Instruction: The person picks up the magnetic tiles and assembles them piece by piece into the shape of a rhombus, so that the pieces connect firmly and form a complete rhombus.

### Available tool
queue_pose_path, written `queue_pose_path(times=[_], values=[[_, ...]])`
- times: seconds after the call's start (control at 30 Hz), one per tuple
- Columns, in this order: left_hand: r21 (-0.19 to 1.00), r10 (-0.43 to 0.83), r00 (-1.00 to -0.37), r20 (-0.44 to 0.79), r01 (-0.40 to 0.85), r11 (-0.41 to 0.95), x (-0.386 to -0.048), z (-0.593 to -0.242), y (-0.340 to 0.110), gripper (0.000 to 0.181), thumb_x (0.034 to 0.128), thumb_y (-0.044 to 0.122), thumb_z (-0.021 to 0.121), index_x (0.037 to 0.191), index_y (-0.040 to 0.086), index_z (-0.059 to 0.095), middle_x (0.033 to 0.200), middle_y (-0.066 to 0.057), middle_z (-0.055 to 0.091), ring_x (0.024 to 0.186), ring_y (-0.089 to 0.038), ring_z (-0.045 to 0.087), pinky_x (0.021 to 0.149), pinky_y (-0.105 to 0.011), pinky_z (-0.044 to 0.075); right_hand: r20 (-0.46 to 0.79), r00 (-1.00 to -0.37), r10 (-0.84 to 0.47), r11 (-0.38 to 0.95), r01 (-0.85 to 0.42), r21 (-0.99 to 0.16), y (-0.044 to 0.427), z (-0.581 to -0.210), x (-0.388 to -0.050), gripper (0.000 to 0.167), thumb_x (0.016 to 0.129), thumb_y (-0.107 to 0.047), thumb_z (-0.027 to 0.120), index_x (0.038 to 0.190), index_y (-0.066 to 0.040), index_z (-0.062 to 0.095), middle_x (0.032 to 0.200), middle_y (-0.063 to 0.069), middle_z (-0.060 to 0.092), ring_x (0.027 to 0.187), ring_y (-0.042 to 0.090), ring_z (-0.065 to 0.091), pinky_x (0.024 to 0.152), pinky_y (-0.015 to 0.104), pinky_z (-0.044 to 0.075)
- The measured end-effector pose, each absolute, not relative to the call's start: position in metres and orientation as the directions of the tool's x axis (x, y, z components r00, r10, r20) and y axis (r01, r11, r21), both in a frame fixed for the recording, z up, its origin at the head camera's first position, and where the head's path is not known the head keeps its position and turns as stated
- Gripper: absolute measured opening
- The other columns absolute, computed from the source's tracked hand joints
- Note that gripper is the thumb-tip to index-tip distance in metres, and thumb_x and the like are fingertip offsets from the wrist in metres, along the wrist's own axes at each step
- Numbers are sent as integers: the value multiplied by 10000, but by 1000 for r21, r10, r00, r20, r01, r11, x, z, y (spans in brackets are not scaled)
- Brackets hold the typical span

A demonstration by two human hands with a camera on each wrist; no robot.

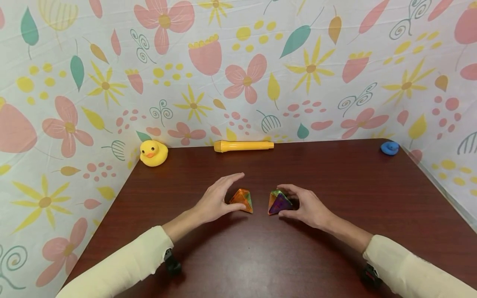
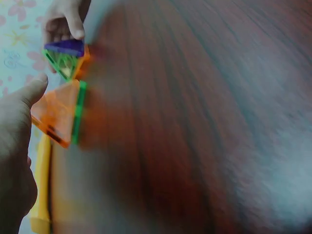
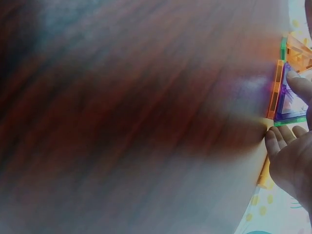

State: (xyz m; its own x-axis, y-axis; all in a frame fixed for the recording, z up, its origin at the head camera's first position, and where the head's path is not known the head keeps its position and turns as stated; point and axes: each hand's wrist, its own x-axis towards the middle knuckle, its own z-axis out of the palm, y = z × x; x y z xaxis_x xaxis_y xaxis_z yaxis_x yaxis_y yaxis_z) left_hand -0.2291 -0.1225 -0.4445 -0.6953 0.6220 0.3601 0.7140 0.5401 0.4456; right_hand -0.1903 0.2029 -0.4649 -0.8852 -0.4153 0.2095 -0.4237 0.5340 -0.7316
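Observation:
Two small pyramids of see-through magnetic tiles stand on the dark table, a narrow gap between them in the head view. The left pyramid (image 1: 240, 196) has orange and green sides; the right one (image 1: 279, 203) shows purple, orange and green. Around the left pyramid my left hand (image 1: 215, 198) is spread, its thumb low in front and its index finger raised clear of the top. My right hand (image 1: 311, 207) holds the right pyramid between thumb and fingers, the thumb against the purple tile (image 3: 291, 100). Some of its fingers are hidden behind the pyramid.
A yellow toy microphone (image 1: 244, 146) lies along the table's back edge. At the back left corner sits a yellow rubber duck (image 1: 153, 153), and a small blue duck (image 1: 389, 148) is at the back right. Flower-printed cloth (image 1: 231, 82) hangs behind the table (image 1: 242, 260).

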Motion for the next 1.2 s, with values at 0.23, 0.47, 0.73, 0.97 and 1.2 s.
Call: queue_pose_path(times=[0.23,0.47,0.73,0.97,1.2], values=[[480,613,-721,322,683,551,-229,-460,-135,770,915,324,868,1550,75,511,1457,-24,633,1323,-225,585,1095,-460,497,188,-892,-411,537,-404,-740,203,-465,-190,698,838,-73,917,1445,-16,577,1290,128,688,1140,303,712,922,403,603],[504,594,-760,265,634,587,-227,-469,-136,528,955,279,830,1418,108,646,1290,-20,713,1089,-183,679,929,-384,576,196,-892,-407,540,-408,-736,204,-464,-189,583,876,-35,876,1398,-7,617,1239,136,714,1103,301,734,902,402,610],[530,593,-762,259,626,573,-227,-472,-135,450,973,250,808,1369,84,674,1210,-12,738,972,-141,700,859,-323,593,213,-888,-408,547,-424,-722,204,-464,-187,497,895,-28,856,1348,7,656,1225,157,726,1087,330,741,891,417,614],[535,594,-762,259,625,568,-227,-472,-135,440,973,247,806,1363,90,677,1181,7,739,938,-116,695,835,-305,592,215,-888,-407,553,-427,-716,204,-464,-188,487,899,-26,851,1345,13,659,1224,165,731,1091,337,740,891,415,614],[531,601,-756,259,631,565,-228,-471,-135,438,972,240,808,1360,82,679,1190,-10,743,936,-125,704,833,-305,596,224,-883,-413,547,-437,-714,205,-464,-189,482,895,-20,852,1339,12,665,1220,154,736,1088,319,743,896,413,612]])
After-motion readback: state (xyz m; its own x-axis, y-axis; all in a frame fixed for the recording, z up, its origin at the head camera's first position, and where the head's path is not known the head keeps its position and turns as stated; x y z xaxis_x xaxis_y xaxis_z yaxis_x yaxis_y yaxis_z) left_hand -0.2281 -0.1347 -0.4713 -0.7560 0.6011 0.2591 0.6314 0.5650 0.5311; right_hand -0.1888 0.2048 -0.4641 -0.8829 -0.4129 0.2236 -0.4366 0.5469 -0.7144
